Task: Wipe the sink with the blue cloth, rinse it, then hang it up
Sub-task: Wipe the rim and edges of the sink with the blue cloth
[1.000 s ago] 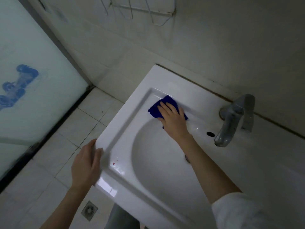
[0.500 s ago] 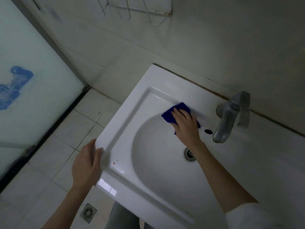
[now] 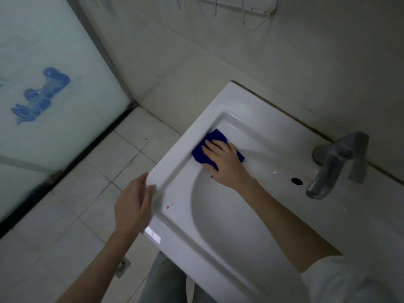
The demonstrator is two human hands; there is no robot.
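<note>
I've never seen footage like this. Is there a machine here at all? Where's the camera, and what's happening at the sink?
No machine: these are a person's two bare hands, filmed by one wide-angle camera worn on the head. It looks down, so the arms enter from the bottom. The right hand presses a blue cloth flat against the inside of the white sink, fingers straight. The left hand rests on the sink's near corner and holds nothing. A few tiny red specks lie on the rim. At the back stands a grey tap, with a dark hole beside it; I see no water running. A wire rack hangs on the wall above.
</note>
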